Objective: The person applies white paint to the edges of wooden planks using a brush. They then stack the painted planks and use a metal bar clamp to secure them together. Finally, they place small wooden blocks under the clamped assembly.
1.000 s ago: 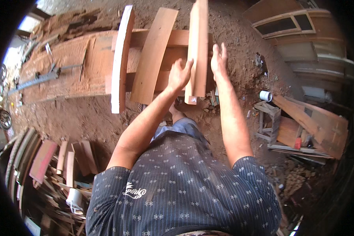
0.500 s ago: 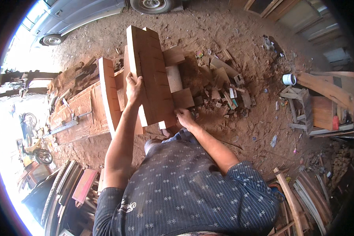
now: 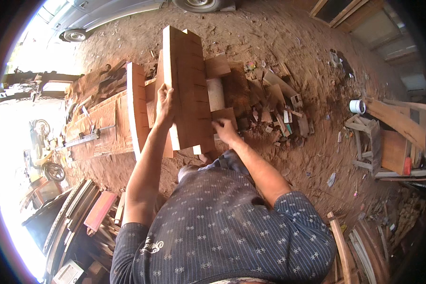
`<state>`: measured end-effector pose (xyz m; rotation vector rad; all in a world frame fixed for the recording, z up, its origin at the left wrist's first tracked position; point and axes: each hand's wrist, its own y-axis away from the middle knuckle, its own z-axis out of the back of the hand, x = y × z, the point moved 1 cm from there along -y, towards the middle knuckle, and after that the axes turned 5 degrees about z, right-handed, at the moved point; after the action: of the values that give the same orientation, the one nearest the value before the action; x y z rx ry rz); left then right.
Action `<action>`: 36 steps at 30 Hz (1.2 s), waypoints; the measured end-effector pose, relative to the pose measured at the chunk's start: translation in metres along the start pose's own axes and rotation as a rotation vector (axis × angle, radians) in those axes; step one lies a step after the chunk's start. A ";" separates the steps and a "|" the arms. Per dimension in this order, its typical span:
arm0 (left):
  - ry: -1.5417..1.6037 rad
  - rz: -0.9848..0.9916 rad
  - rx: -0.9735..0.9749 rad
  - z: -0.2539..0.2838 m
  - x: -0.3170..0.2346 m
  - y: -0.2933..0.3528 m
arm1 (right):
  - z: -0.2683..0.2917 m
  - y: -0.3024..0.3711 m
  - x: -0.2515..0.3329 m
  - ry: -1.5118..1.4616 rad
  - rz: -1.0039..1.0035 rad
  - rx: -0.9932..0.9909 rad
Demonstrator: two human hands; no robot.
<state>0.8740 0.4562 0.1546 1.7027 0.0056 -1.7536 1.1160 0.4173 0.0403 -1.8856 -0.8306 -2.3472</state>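
My left hand [image 3: 164, 105] is closed round the near-left part of a thick wooden board [image 3: 170, 57], its fingers over the pale edge. Right beside it stands a second board [image 3: 191, 94] with short dark lines spaced along its face. My right hand [image 3: 226, 130] is at the right edge of that lined board, near its lower end. Its fingers are curled together; whatever they hold, if anything, is too small to make out. Another board [image 3: 137, 102] with similar dark lines stands left of my left forearm. Wooden blocks [image 3: 217, 66] lie under or beside the lined board.
Behind the boards runs a workbench [image 3: 102, 120] with a long metal clamp [image 3: 87, 138]. Wood offcuts [image 3: 274, 94] are heaped to the right on the dirt floor. A wooden frame [image 3: 364, 142] with a white tin [image 3: 357, 106] stands far right. Stacked planks [image 3: 71, 213] lie near left.
The whole view has shifted slightly, so the boards sit further right in it. My right hand has moved a little up along the lined board's edge. My left hand keeps its hold.
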 end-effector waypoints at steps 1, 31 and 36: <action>-0.023 -0.021 0.001 -0.005 -0.002 0.002 | 0.007 -0.011 0.016 0.006 0.123 -0.028; -0.261 0.353 -0.204 -0.058 0.137 -0.050 | 0.065 -0.139 0.022 0.510 0.071 -0.301; -0.134 0.327 -0.179 -0.052 0.148 -0.049 | 0.097 -0.190 0.030 0.652 0.222 -0.226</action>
<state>0.9106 0.4491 -0.0050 1.3697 -0.1614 -1.5671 1.1320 0.6294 0.0062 -1.0442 -0.2858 -2.7171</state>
